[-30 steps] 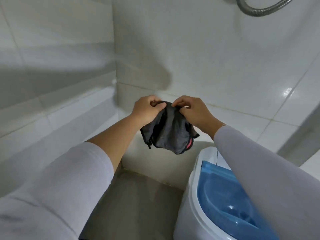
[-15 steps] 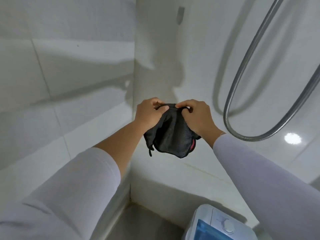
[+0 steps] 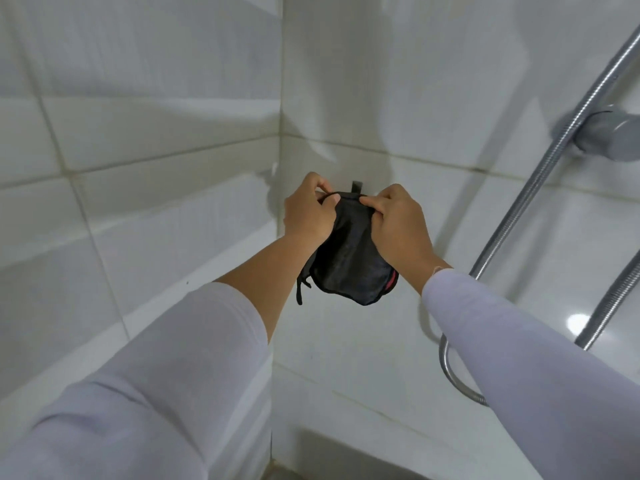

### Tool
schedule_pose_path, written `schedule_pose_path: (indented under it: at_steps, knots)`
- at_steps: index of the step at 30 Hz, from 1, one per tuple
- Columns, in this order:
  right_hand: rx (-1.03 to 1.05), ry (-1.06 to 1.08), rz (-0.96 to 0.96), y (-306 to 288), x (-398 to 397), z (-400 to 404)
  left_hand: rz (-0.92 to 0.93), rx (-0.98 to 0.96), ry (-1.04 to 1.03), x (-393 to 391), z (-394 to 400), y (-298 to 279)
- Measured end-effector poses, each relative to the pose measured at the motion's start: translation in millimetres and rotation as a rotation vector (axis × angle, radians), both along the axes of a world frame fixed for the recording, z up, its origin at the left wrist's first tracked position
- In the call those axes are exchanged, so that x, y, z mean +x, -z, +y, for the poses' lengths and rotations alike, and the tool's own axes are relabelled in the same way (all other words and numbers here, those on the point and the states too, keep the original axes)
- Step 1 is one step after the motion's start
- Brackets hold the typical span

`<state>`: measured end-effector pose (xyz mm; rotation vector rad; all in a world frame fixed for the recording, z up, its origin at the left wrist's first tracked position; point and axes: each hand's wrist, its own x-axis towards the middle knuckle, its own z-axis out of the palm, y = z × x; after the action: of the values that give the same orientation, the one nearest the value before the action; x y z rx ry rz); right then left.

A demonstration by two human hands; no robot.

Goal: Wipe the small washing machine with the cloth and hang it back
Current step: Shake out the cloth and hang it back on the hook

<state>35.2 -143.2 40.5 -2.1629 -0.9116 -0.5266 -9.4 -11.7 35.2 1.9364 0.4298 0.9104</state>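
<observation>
A dark grey cloth (image 3: 349, 268) with a red tag hangs from both my hands against the white tiled wall. My left hand (image 3: 308, 211) pinches its top edge on the left. My right hand (image 3: 398, 223) pinches the same edge on the right. Just above the cloth's top edge, between my hands, a small dark wall hook (image 3: 356, 186) sticks out. I cannot tell if the cloth rests on the hook. The washing machine is out of view.
This is a tiled corner (image 3: 280, 140) of a bathroom. A metal shower hose (image 3: 540, 174) runs down the wall at the right and loops behind my right sleeve. A grey wall fitting (image 3: 609, 135) sits at the upper right.
My hands have lifted the cloth up the wall to the hook. The view has tilted upward, so the washing machine has dropped out of sight.
</observation>
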Motion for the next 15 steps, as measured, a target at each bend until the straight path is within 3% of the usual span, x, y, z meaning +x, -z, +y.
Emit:
schedule_pose_path:
  at_steps: [3, 7, 15]
  knots:
    - [-0.053, 0.033, 0.007, -3, 11, 8, 0.025, 0.001, -0.018, 16, 4, -6]
    - [0.054, 0.085, 0.232, 4, 24, 11, 0.042, 0.032, -0.057, 32, 5, 0]
    - [-0.005, 0.061, 0.173, 26, 31, 21, 0.096, -0.06, -0.082, 38, -6, 19]
